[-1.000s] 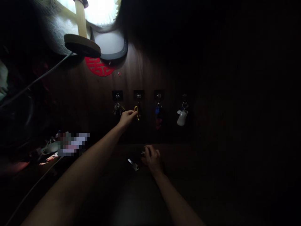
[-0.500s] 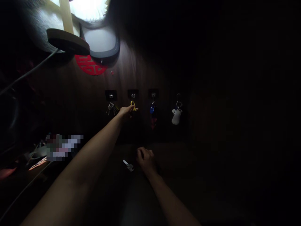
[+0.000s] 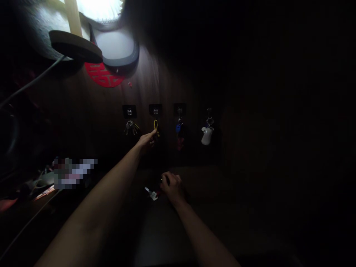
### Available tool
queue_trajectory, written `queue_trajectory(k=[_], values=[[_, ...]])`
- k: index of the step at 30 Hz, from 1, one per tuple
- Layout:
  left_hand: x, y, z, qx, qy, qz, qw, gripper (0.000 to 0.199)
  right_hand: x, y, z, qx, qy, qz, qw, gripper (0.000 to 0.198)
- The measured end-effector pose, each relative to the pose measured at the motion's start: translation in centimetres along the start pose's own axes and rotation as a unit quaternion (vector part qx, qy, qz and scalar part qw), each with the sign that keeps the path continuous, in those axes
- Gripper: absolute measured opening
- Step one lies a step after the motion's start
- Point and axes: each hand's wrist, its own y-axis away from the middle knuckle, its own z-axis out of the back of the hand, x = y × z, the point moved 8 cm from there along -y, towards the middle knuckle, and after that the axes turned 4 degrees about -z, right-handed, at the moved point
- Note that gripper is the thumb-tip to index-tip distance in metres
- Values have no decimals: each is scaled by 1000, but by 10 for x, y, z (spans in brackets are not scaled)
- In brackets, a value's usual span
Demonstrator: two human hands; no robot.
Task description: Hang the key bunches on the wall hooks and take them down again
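We see a slim yellow loop [image 3: 155, 125], taller than wide, standing out brightly with a short tail below it. It sits just under the second black hook plate [image 3: 155, 109] from the panel's left; we cannot tell whether it is on the hook. Our left hand [image 3: 146, 140] pinches its lower part, thumb and forefinger together, the other fingers curled. Our right hand [image 3: 172, 187] rests half curled near the back edge of the desk [image 3: 151, 233]; a small glint shows at its fingertips, but we cannot tell whether it holds anything. Just beside it lies a silver key [image 3: 151, 194], set aslant.

To the loop's left hangs a bunch of keys [image 3: 130, 128], close to our knuckles; to its right, past a strip of dark panel, a blue tag [image 3: 178, 128], then a white fob [image 3: 206, 136].

The panel [image 3: 148, 70] is brown, wood-grained and upright, carrying a red paper cutout [image 3: 101, 75] toward its upper left. A bright lamp [image 3: 100, 9] lights that corner; the right side of the room sinks into black.
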Motion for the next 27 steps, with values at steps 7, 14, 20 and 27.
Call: queue_trajectory(k=[7, 14, 20, 27], values=[[48, 29, 19, -7, 65, 90, 994, 25, -6, -1, 2, -17, -6, -16, 1000, 17], [88, 74, 48, -49, 33, 58, 997, 27, -18, -3, -2, -24, -16, -41, 999, 22], [90, 115, 54, -19, -188, -72, 979, 23, -29, -7, 6, -48, -31, -85, 995, 24], [98, 157, 25, 151, -412, -207, 874, 42, -50, -11, 8, -53, -21, -122, 991, 25]])
